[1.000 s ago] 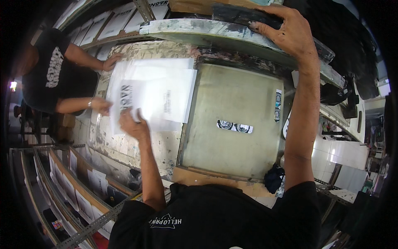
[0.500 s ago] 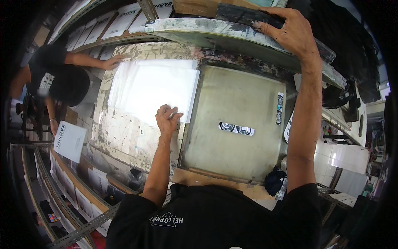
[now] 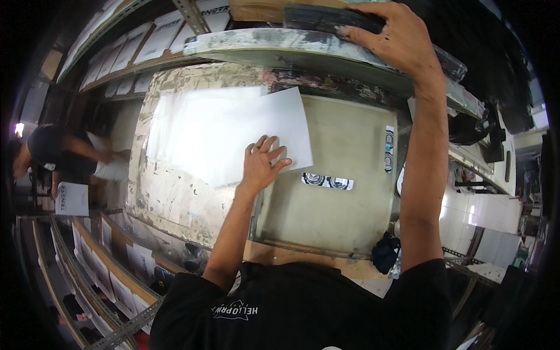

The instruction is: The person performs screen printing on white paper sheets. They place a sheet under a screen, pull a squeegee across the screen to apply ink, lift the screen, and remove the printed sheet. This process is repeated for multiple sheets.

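My left hand (image 3: 263, 166), fingers spread, lies on the lower right part of a white sheet (image 3: 289, 111). That sheet is angled, and its right edge laps over a greenish flat panel (image 3: 350, 131). More white sheeting (image 3: 198, 125) is under or beside it on the paint-flaked board (image 3: 169, 204); the layers blend in the glare. At the top, my right hand (image 3: 396, 38) is closed around a dark bar (image 3: 326, 18), which rests along a paint-stained beam (image 3: 262, 42).
Two patterned strips, one flat (image 3: 327, 181) and one upright (image 3: 389, 150), are on the panel. At left, a co-worker (image 3: 58, 149) holds a printed white sheet (image 3: 72, 199). Racks (image 3: 116, 265) with printed sheets stand lower left. A dark cloth (image 3: 385, 252) sits by the panel's corner.
My left hand has moved right and spread from a curled pose; the white sheet has shifted right over the panel. The co-worker has drawn back from the board. My right hand keeps its hold.
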`<act>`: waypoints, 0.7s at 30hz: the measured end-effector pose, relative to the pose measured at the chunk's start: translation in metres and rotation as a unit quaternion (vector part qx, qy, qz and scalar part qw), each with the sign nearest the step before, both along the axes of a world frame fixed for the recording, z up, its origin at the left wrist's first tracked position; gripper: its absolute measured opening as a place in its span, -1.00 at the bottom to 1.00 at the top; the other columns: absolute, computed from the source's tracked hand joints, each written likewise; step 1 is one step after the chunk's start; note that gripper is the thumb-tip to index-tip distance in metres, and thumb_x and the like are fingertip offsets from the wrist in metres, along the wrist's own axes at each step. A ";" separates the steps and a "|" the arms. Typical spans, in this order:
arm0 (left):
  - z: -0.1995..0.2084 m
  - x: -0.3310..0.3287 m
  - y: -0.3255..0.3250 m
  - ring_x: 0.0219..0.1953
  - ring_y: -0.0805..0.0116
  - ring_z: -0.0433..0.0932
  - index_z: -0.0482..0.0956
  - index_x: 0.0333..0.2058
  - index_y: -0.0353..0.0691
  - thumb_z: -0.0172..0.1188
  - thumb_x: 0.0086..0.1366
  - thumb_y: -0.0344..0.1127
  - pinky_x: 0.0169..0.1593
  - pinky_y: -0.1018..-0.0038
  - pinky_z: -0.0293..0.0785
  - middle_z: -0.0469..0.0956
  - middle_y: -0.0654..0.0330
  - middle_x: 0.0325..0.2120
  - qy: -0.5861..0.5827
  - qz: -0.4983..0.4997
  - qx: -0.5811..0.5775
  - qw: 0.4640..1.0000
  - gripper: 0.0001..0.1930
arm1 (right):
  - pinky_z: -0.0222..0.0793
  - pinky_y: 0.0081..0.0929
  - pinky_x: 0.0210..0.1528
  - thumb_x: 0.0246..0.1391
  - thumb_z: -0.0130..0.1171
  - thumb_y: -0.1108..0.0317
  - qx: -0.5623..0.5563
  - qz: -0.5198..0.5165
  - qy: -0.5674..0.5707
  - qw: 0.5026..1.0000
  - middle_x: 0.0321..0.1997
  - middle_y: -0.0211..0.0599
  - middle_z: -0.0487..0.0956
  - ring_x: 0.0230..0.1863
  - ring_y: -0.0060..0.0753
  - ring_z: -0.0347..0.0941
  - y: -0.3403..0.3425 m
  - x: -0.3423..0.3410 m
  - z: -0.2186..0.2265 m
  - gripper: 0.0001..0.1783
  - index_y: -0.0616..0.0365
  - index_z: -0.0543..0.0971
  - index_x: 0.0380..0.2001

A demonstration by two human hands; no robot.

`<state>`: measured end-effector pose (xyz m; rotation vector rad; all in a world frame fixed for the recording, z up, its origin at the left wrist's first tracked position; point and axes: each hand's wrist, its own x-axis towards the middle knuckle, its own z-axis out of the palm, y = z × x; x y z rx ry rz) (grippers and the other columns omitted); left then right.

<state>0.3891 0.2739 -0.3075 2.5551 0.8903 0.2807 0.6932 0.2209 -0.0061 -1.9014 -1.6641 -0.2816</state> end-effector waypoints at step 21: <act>-0.059 0.157 -0.091 0.54 0.03 -0.13 0.44 0.30 0.15 0.22 0.30 0.02 0.51 -0.22 -0.39 0.07 0.28 0.48 -0.004 -0.276 0.004 0.961 -0.42 | 0.53 -0.30 0.00 -0.10 0.46 0.07 -0.032 0.043 0.090 0.995 -0.14 -0.03 0.73 -0.13 -0.06 0.67 0.005 0.010 0.001 -0.47 0.09 0.72 -0.06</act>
